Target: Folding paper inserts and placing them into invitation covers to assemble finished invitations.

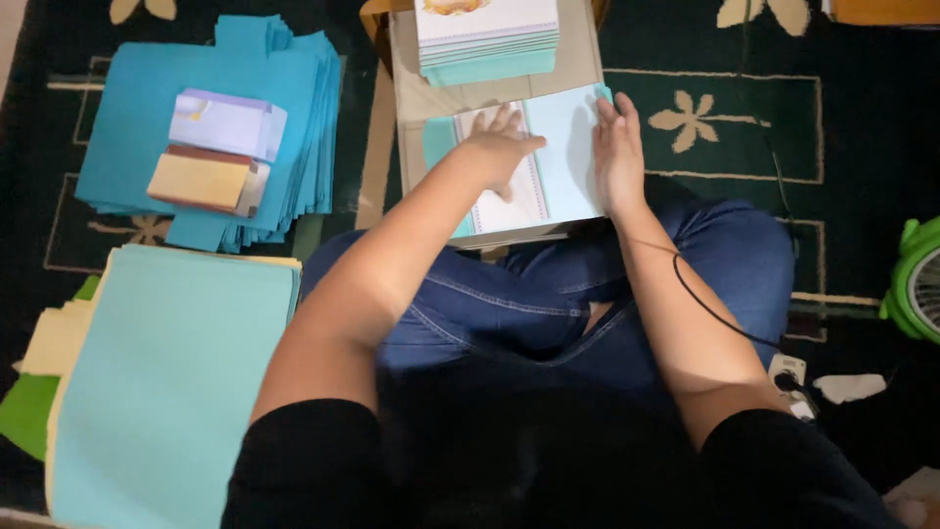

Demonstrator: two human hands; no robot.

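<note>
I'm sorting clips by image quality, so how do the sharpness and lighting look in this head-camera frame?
Head view: left hand and forearm are smeared by motion blur; right hand and the light blue folded sheet under it read sharper. Lighting is soft and even on the paper stacks, no glare; the dark patterned carpet and the black sleeves at the bottom lose detail in shadow.

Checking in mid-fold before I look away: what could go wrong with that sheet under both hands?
1. The light blue sheet could crease crooked if the right hand slips.
2. The left hand may smudge the white printed page.
3. The finished stack stands close behind; a push could topple it.
</note>
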